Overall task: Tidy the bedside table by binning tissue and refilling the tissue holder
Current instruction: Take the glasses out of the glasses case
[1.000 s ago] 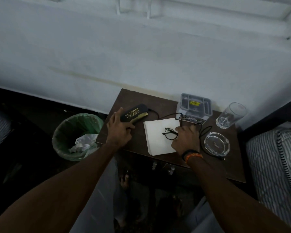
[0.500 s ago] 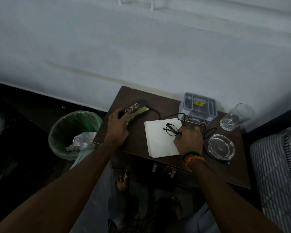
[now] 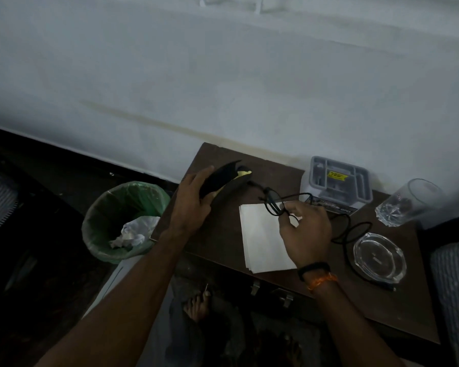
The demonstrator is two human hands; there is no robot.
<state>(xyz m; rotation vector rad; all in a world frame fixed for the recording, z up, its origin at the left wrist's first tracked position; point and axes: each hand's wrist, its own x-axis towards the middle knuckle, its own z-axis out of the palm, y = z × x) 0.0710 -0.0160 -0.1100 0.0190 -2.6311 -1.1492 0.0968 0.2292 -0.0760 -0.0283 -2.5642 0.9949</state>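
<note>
I am holding the open glasses case (image 3: 224,185) in my left hand (image 3: 194,205) while my right hand (image 3: 306,234) is pinching the glasses (image 3: 274,205) above the tissues (image 3: 263,239) at centre frame, clearing them for the holder (image 3: 338,185) at upper right.

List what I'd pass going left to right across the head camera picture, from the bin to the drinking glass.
green-lined bin → left hand holding the open glasses case → stack of white tissues → right hand pinching the glasses → glass ashtray → drinking glass
</note>
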